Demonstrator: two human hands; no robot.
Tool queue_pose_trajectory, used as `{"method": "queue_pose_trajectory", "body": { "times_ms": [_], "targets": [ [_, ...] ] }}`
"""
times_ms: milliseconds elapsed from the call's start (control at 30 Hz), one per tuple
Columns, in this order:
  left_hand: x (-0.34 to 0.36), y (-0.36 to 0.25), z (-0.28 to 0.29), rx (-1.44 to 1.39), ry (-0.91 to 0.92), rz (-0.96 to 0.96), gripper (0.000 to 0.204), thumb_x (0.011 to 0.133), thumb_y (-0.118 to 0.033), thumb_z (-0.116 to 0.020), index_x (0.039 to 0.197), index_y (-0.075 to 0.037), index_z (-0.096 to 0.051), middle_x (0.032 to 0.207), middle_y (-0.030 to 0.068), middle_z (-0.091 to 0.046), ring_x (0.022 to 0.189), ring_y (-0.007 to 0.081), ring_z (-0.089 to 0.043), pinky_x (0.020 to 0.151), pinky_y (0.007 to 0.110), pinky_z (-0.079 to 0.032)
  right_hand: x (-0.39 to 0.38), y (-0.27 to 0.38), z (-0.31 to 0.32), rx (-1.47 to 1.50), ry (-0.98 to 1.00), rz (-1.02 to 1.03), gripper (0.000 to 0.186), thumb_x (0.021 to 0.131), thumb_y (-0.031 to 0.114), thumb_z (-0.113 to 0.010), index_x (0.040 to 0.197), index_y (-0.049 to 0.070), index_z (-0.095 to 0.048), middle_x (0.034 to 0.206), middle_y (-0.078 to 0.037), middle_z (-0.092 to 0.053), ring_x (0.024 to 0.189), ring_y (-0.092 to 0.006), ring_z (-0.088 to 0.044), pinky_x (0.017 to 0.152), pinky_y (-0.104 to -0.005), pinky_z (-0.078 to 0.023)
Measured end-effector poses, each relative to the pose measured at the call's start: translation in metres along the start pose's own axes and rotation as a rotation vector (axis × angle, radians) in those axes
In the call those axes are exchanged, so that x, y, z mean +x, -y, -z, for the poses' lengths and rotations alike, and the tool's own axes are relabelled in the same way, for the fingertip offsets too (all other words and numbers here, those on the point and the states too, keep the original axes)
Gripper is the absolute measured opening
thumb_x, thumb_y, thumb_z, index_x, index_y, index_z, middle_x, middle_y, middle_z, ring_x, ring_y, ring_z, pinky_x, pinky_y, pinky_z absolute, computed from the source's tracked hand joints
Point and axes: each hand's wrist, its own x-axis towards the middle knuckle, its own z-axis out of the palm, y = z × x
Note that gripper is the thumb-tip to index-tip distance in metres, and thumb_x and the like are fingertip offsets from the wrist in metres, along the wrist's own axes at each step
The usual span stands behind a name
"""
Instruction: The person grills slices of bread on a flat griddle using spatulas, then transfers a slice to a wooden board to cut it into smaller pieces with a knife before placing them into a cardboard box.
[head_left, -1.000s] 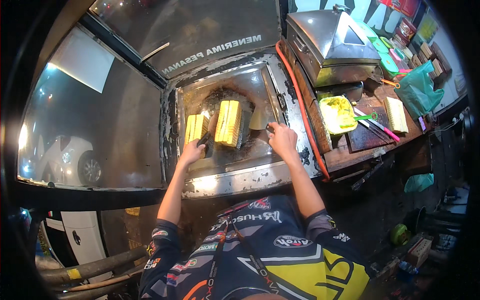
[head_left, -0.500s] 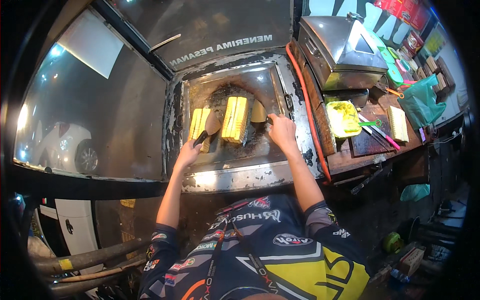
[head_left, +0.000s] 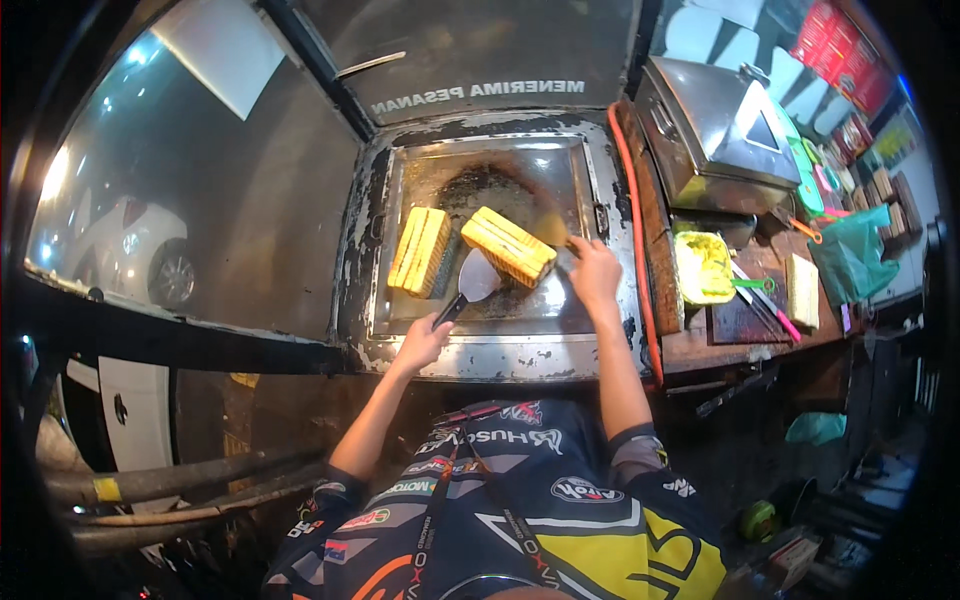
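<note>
On the metal griddle (head_left: 540,312) lie two yellow stacks of bread slices. The left bread stack (head_left: 420,252) stands nearly straight; the right bread stack (head_left: 508,246) is turned at a slant. My left hand (head_left: 422,343) is closed round the black handle of a spatula (head_left: 479,277), whose rounded blade is between the stacks at their near side. My right hand (head_left: 594,272) grips a second spatula (head_left: 552,229) just right of the slanted stack. Its blade is blurred, and whether it touches the bread is hard to see.
An orange hose (head_left: 637,240) runs along the griddle's right side. On the wooden side table (head_left: 695,348) are a tub of yellow spread (head_left: 703,268), a pink-handled knife (head_left: 782,322), another bread block (head_left: 801,290) and a green plastic bag (head_left: 850,255). Behind them stands a metal box (head_left: 715,135).
The right bread stack has swung from upright to a slant. My left spatula has moved off the left stack toward the gap at the near side. The whole view has shifted slightly.
</note>
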Motion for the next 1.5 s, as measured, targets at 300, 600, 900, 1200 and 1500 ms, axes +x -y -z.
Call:
{"method": "queue_pose_trajectory", "body": {
  "times_ms": [300, 600, 900, 1200, 1500],
  "targets": [
    [-0.048, 0.002, 0.03, -0.386, -0.101, 0.109, 0.019, 0.092, -0.02, -0.056, 0.101, -0.004, -0.052, 0.062, -0.0034, -0.045, 0.044, 0.0026, -0.035, 0.038, 0.02, -0.028, -0.043, -0.014, 0.077, -0.083, 0.112, -0.225, 0.034, 0.073, 0.011, -0.071, 0.106, 0.015, -0.066, 0.086, -0.014, -0.065, 0.08, -0.0333, -0.064, 0.071, -0.0423, -0.05],
    [0.004, 0.015, 0.126, 0.295, -0.574, -0.157, 0.038, 0.087, -0.023, -0.058, 0.109, 0.008, -0.057, 0.082, 0.0179, -0.065, 0.073, 0.0246, -0.063, 0.067, 0.036, -0.047, -0.094, -0.004, 0.055, 0.477, 0.598, -0.293, 0.034, 0.08, 0.029, -0.069, 0.105, 0.006, -0.066, 0.072, -0.016, -0.065, 0.067, -0.0266, -0.064, 0.064, -0.0367, -0.048],
    [0.044, -0.025, 0.116, 0.675, -0.542, -0.157, 0.038, 0.084, -0.022, -0.057, 0.11, 0.005, -0.058, 0.095, 0.0303, -0.062, 0.096, 0.0436, -0.059, 0.084, 0.047, -0.046, -0.065, 0.032, -0.025, 0.713, 0.377, -0.53, 0.033, 0.086, 0.028, -0.063, 0.109, 0.004, -0.065, 0.064, -0.006, -0.063, 0.06, -0.0123, -0.058, 0.057, -0.0278, -0.045],
    [0.023, -0.011, 0.035, 0.129, -0.32, -0.121, 0.033, 0.087, -0.023, -0.057, 0.105, 0.006, -0.059, 0.08, 0.0206, -0.065, 0.073, 0.0277, -0.063, 0.07, 0.039, -0.047, -0.045, -0.02, 0.016, 0.846, 0.306, -0.678, 0.028, 0.089, 0.021, -0.061, 0.108, 0.001, -0.063, 0.063, 0.001, -0.054, 0.046, -0.0038, -0.041, 0.04, -0.022, -0.029],
    [0.063, -0.015, 0.033, 0.456, -0.112, -0.165, 0.025, 0.085, -0.021, -0.058, 0.094, 0.002, -0.06, 0.074, 0.015, -0.062, 0.07, 0.0235, -0.06, 0.065, 0.035, -0.046, -0.055, -0.033, 0.026, 0.162, 0.464, -0.251, 0.036, 0.074, 0.015, -0.073, 0.109, 0.011, -0.066, 0.087, -0.013, -0.07, 0.079, -0.0271, -0.066, 0.071, -0.0369, -0.05]
  ]
}}
